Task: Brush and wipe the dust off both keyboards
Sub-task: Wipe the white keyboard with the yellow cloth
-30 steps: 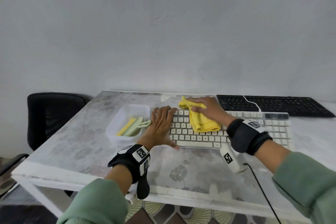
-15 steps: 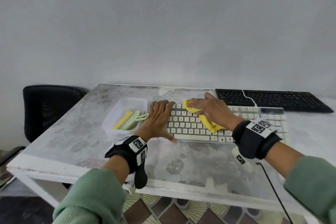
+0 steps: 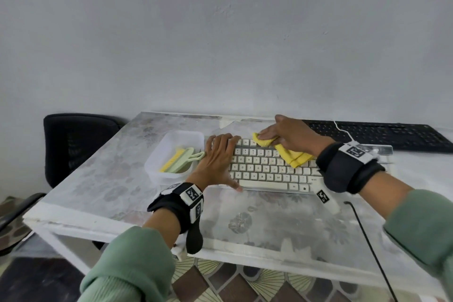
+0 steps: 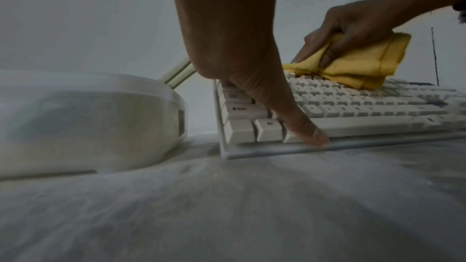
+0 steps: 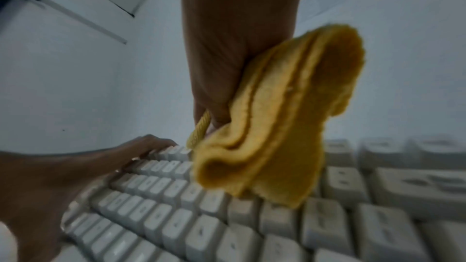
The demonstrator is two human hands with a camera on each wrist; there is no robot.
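**Yellow cloth on the top rows of the white keyboard**

Here the right hand (image 3: 291, 136) gripped a folded yellow microfibre cloth (image 3: 289, 154), its fingers curled round the fabric, and pressed the cloth's front edge onto the upper left rows of the cream-white plastic keyboard (image 3: 267, 169). In the right wrist view the loose end of the cloth (image 5: 272, 127) hung down from the fist just above the keys, somewhat blurred. The left hand (image 3: 217, 162) lay flat over the keyboard's left end with its fingers straight and spread; it held nothing. In the left wrist view its thumb (image 4: 297, 119) pressed on the near edge beside the bottom row of keys.

The white keyboard lay on a pale marble-patterned table top (image 3: 110, 179). Just to its left, nearly touching, stood a translucent white plastic tub (image 3: 171, 142), and in it lay a pale green brush with yellow bristles (image 3: 179, 160), its looped handle poking over the rim toward the left hand. A flat black keyboard (image 3: 382, 136) lay farther back on the right, against the grey wall, with a thin white cable (image 3: 343, 130) across it. A black chair back (image 3: 73, 140) stood left of the table.
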